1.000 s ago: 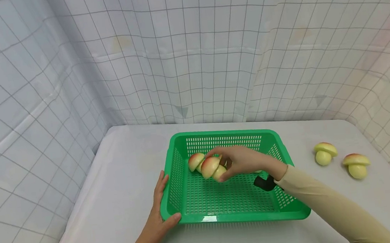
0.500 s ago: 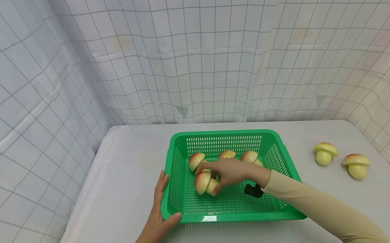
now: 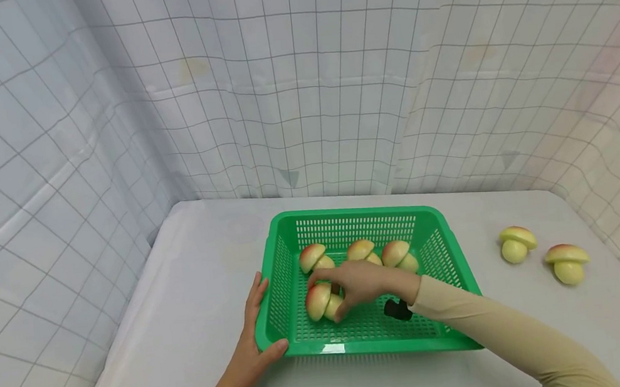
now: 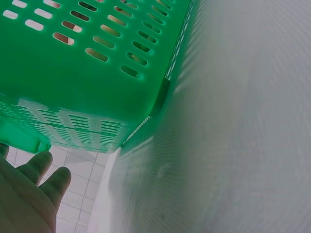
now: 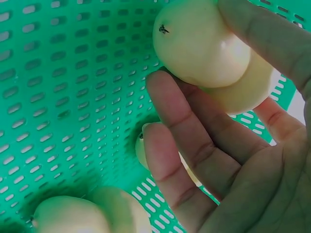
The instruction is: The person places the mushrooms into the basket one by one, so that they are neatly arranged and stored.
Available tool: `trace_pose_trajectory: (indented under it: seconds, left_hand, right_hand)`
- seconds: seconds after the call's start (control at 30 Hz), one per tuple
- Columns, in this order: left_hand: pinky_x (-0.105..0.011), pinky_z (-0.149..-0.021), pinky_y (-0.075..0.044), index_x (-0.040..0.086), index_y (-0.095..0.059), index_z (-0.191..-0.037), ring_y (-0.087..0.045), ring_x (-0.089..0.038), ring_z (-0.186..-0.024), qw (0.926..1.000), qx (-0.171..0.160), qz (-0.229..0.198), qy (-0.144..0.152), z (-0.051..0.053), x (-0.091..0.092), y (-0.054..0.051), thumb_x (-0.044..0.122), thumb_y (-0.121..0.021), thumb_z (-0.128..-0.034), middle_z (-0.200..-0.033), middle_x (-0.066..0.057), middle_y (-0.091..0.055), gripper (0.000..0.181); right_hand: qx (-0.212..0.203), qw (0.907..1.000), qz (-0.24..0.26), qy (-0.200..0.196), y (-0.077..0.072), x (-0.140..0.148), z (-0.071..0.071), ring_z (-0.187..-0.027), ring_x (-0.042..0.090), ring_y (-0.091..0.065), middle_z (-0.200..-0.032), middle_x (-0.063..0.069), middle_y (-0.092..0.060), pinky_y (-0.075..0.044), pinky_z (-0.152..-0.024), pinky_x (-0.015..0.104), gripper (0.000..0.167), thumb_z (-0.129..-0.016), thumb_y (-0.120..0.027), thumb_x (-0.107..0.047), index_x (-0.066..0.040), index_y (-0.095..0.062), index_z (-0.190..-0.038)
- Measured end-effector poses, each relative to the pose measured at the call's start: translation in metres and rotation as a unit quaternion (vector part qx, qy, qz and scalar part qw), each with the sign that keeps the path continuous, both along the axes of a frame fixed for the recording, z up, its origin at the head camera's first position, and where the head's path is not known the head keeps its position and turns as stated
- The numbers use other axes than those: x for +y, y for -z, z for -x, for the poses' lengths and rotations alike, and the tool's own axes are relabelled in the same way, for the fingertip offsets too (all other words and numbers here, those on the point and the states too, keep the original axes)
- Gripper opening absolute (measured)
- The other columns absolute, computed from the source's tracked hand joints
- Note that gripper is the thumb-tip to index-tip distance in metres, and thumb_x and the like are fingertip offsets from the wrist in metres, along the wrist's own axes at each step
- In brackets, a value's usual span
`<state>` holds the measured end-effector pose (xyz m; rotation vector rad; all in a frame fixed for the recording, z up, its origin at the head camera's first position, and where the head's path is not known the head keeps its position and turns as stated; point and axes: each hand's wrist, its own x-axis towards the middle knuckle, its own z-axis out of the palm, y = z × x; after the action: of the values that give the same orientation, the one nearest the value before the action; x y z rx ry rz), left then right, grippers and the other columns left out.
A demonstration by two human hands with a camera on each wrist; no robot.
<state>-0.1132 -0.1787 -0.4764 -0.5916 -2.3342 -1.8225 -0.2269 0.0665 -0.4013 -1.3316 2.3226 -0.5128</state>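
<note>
Currently held in a green basket: a red-flushed, mushroom-shaped piece

The piece is gripped between the thumb and fingers of the right hand, within the left half of the basket. Its domed cap is turned to the left, away from the palm, and its rounded stem is slanted toward the thumb. The cap is flushed red over its crown, with the colour faded to creamy yellow toward the edge; the stem is coloured a plain pale yellow. In the right wrist view, a smooth, faintly shiny skin is shown, and the stem's round end is marked by a small dark spot. Whether the basket floor is touched by the piece cannot be told.

Just beyond the grip, a similar piece is placed near the far left corner. Beyond and to the right of the grip, a middle piece and a right-hand piece are set side by side. Well apart to the right, outside the basket, two loose pieces are stood on the white table, caps uppermost.

To the left of the grip, the basket's outer wall is touched by the left hand, its fingers extended and its thumb rested on the near rim.
</note>
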Motion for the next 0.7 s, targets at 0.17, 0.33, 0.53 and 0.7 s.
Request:
trace_pose_trajectory:
  seconds: [0.17,0.33,0.53,0.7]
  left_hand:
    - [-0.07,-0.095,-0.01,0.022,-0.01,-0.153,0.002,-0.018,-0.142,1.0,0.0,0.002,0.001,-0.0002,-0.0007,0.0005,0.009,-0.064,-0.0778,-0.158,0.004,0.007,0.094]
    - [-0.07,-0.095,-0.009,0.021,-0.01,-0.153,0.002,-0.018,-0.142,1.0,0.001,0.0,0.002,0.0001,-0.0007,0.0006,0.008,-0.064,-0.0778,-0.158,0.005,0.006,0.094]
    - [-0.07,-0.095,-0.01,0.022,-0.01,-0.153,0.002,-0.019,-0.142,1.0,0.002,-0.001,0.002,0.0002,-0.0005,0.0003,0.009,-0.064,-0.0775,-0.158,0.006,0.006,0.094]
    - [-0.07,-0.095,-0.009,0.022,-0.01,-0.153,0.002,-0.019,-0.142,1.0,0.001,-0.003,0.001,0.0006,-0.0003,0.0008,0.009,-0.064,-0.0772,-0.158,0.002,0.006,0.094]
  right_hand:
    - [0.005,1.0,-0.006,0.002,0.002,-0.0019,-0.0011,-0.077,0.008,-0.058,-0.085,-0.01,-0.06,-0.045,-0.066,0.022,0.065,-0.074,-0.082,-0.028,-0.025,-0.048,-0.128]
    - [0.01,0.9999,-0.007,0.006,0.0049,-0.0032,-0.002,-0.074,0.005,-0.055,-0.085,-0.01,-0.059,-0.044,-0.065,0.022,0.066,-0.074,-0.082,-0.029,-0.026,-0.047,-0.129]
    - [0.013,0.9999,-0.006,0.002,0.0075,-0.0053,-0.0023,-0.076,0.005,-0.055,-0.086,-0.009,-0.059,-0.044,-0.066,0.023,0.065,-0.074,-0.082,-0.029,-0.026,-0.047,-0.129]
    - [0.016,0.9998,-0.01,0.0,0.0083,-0.0063,-0.0037,-0.074,0.005,-0.054,-0.087,-0.009,-0.059,-0.044,-0.065,0.023,0.065,-0.074,-0.082,-0.03,-0.027,-0.047,-0.128]
